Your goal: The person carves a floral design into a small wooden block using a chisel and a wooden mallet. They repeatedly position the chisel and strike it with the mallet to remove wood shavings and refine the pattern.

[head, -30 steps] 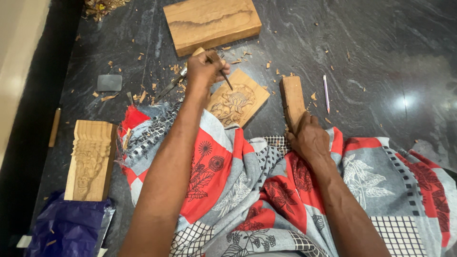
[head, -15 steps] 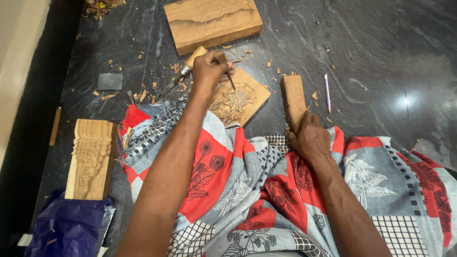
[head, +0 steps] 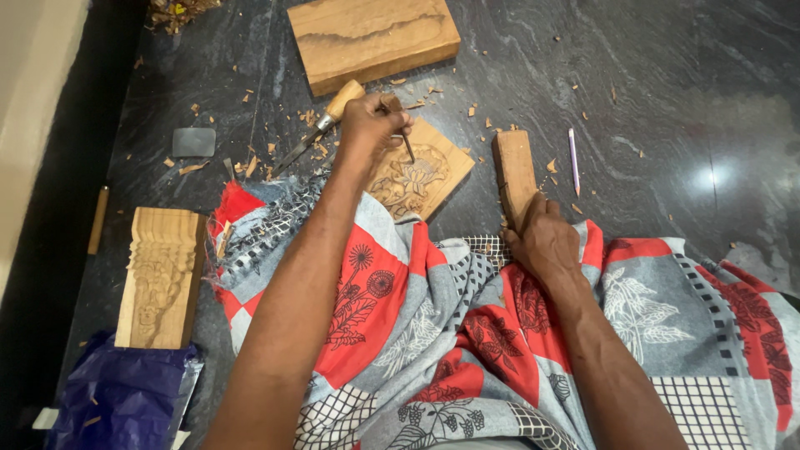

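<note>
Your left hand [head: 371, 125] is closed around a thin carving tool [head: 407, 147], its dark shaft pointing down onto the carved wooden panel [head: 421, 171], so the tip can work the flower relief from above. The panel lies flat on the dark stone floor [head: 667, 83], tucked against the edge of the patterned cloth [head: 467, 333] over your legs, close enough to reach without leaning. Your right hand [head: 546, 242] grips the near end of a wooden mallet block [head: 514, 171], which rests on the floor just beside the panel.

Beyond your left hand a wooden-handled chisel [head: 321, 129] lies slantwise among wood chips [head: 312, 117], nearly touching the hand's far side. A thick plain wood block [head: 372, 40] sits further off. A pencil [head: 573, 160] lies right of the mallet block. To your left are a grey sharpening stone [head: 193, 142], a carved bracket piece [head: 158, 275] and a blue plastic bag [head: 125, 396].
</note>
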